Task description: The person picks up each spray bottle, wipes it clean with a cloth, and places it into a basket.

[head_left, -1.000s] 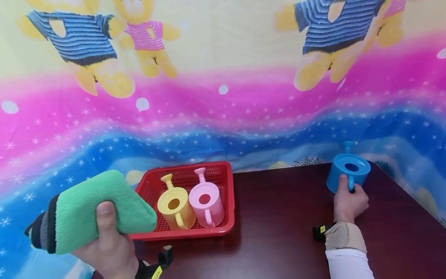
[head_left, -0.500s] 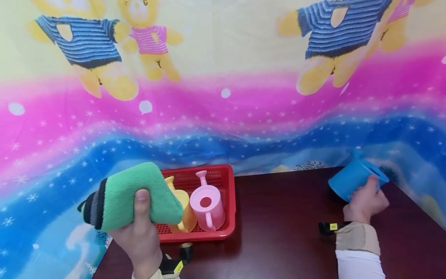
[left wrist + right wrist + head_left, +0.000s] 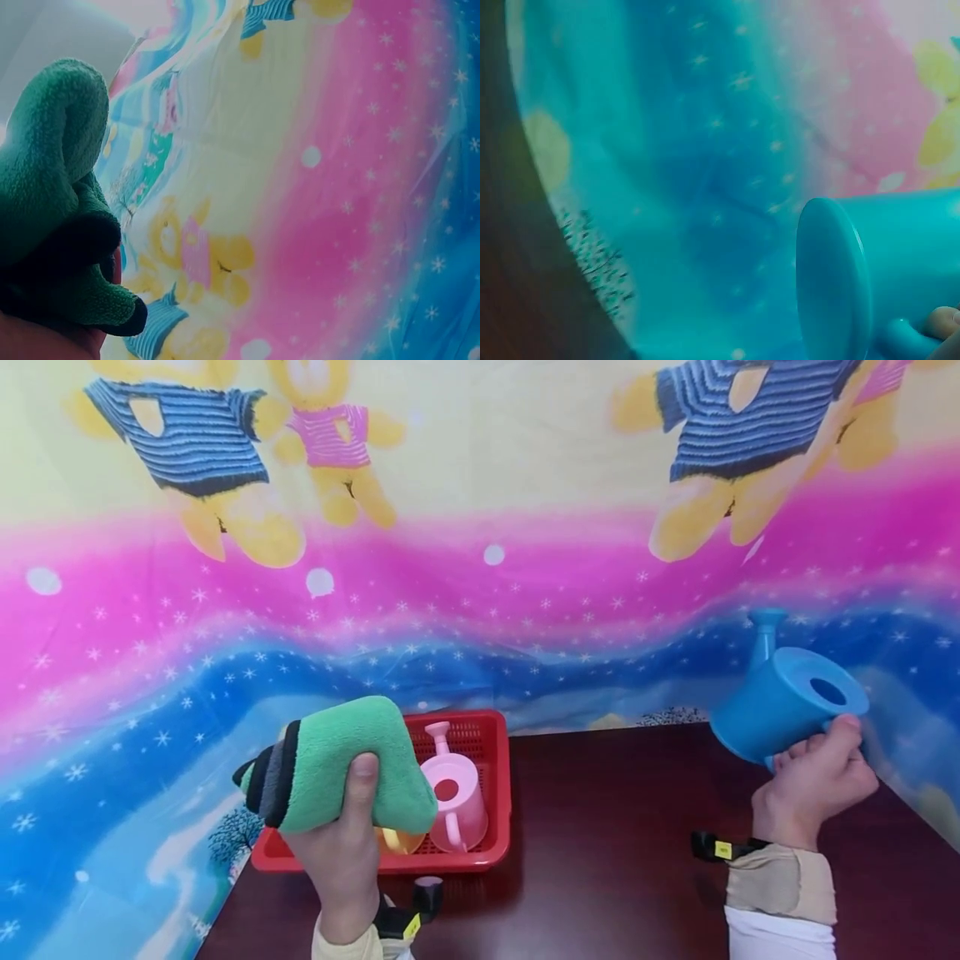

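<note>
My left hand (image 3: 341, 860) grips a folded green cloth (image 3: 337, 760) with black and grey stripes at one end, thumb across its front. In the left wrist view the bunched cloth (image 3: 52, 150) fills the left side. My right hand (image 3: 817, 785) holds a blue watering can (image 3: 780, 706) by its handle, tilted and raised over the table's back right corner. The right wrist view shows the can's round base (image 3: 829, 281) and fingers (image 3: 945, 322) at the handle. Behind the cloth, a pink watering can (image 3: 457, 793) and a mostly hidden yellow one (image 3: 405, 841) stand in a red basket (image 3: 498, 793).
The dark red-brown table (image 3: 600, 827) runs along a patterned curtain (image 3: 480, 610) with bears and snowflakes, which hangs right behind its back edge. The basket sits at the table's left part.
My right hand has tilted the blue watering can and lifted it off the table. My left hand has carried the green cloth rightward, over the basket's left part, covering most of the yellow can.
</note>
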### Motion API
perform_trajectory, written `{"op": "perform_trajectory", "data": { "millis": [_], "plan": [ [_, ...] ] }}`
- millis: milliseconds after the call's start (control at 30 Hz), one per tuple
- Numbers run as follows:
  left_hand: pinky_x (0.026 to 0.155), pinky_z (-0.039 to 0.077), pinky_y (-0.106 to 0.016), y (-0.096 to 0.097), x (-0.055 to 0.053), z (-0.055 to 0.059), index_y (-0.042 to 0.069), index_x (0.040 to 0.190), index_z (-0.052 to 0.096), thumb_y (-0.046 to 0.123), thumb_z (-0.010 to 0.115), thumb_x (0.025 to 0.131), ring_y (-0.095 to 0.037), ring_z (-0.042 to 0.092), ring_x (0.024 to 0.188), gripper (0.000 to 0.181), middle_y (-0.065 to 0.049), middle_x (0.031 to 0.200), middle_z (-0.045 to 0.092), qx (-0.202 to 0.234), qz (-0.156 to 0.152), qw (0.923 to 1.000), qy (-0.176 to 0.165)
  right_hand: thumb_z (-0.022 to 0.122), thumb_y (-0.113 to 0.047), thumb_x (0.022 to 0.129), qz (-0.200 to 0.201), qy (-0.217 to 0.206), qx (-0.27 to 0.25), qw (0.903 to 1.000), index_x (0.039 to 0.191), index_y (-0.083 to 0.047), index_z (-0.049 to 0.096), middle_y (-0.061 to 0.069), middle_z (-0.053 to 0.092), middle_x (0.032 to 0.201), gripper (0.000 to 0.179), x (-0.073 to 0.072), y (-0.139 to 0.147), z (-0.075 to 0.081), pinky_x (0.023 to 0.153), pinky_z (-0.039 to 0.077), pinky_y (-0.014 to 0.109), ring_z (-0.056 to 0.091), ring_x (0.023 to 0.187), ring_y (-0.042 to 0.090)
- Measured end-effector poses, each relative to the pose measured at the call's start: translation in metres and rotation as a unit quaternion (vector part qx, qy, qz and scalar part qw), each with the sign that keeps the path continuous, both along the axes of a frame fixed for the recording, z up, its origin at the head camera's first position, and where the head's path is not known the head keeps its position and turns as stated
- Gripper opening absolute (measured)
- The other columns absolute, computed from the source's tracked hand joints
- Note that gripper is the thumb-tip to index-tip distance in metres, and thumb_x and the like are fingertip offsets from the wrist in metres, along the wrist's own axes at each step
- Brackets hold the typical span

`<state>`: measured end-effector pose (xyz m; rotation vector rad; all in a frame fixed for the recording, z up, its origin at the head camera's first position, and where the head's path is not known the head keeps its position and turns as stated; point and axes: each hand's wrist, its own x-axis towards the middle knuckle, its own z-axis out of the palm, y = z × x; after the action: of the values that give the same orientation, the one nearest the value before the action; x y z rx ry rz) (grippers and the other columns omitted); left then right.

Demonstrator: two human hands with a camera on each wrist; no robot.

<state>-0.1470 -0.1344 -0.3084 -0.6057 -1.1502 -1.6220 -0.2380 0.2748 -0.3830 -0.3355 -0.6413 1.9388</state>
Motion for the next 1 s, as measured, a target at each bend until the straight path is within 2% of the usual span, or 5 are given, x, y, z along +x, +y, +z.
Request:
{"op": "perform_trajectory", "data": {
  "millis": [267,500,700,867,1000],
  "plan": [
    [0.088,0.061,-0.032,0.008,0.002,-0.001,-0.009,0.115,0.069,-0.001,0.081,0.088,-0.019,0.077,0.091,0.031,-0.007,0.101,0.08,0.0,0.009,0.9998,-0.017,0.071,-0.017,0.099,0.027,0.087,0.022,0.9956,0.055,-0.002,0.034,0.001,0.024,0.047,0.059,0.009,-0.022,0.02,0.045,0.004,0.029,0.015,0.038,0.016],
    [0.09,0.061,-0.029,0.017,0.004,-0.006,-0.001,0.127,0.066,0.014,0.089,0.085,-0.018,0.074,0.103,0.049,-0.005,0.111,0.077,-0.003,0.011,0.9937,-0.112,0.069,-0.015,0.099,0.064,0.105,0.073,0.9897,0.055,-0.004,0.032,-0.001,0.024,0.048,0.059,0.012,-0.037,0.027,0.047,0.002,0.029,0.012,0.041,0.014],
    [0.093,0.061,-0.024,0.019,0.006,-0.01,0.002,0.138,0.06,0.009,0.086,0.087,-0.017,0.07,0.113,0.058,-0.002,0.123,0.073,-0.088,0.016,0.9806,-0.174,0.065,-0.014,0.102,0.117,0.127,0.136,0.9754,0.054,-0.003,0.034,0.0,0.025,0.047,0.058,0.013,-0.054,0.03,0.045,0.0,0.029,0.012,0.041,0.013],
    [0.092,0.063,-0.027,0.024,0.005,-0.009,0.005,0.143,0.058,0.001,0.085,0.085,-0.019,0.07,0.117,0.064,-0.005,0.13,0.071,-0.158,0.016,0.9676,-0.196,0.062,-0.015,0.104,0.133,0.123,0.197,0.9635,0.054,-0.006,0.034,0.0,0.022,0.049,0.058,0.018,-0.064,0.03,0.044,0.002,0.031,0.012,0.042,0.013],
    [0.095,0.062,-0.028,0.027,0.005,-0.008,0.005,0.143,0.056,0.001,0.086,0.084,-0.02,0.068,0.121,0.067,-0.007,0.134,0.069,-0.185,0.018,0.9615,-0.203,0.06,-0.016,0.106,0.184,0.106,0.195,0.9575,0.054,-0.005,0.033,-0.001,0.025,0.05,0.06,0.023,-0.067,0.033,0.046,0.003,0.033,0.014,0.043,0.015]
  ]
}}
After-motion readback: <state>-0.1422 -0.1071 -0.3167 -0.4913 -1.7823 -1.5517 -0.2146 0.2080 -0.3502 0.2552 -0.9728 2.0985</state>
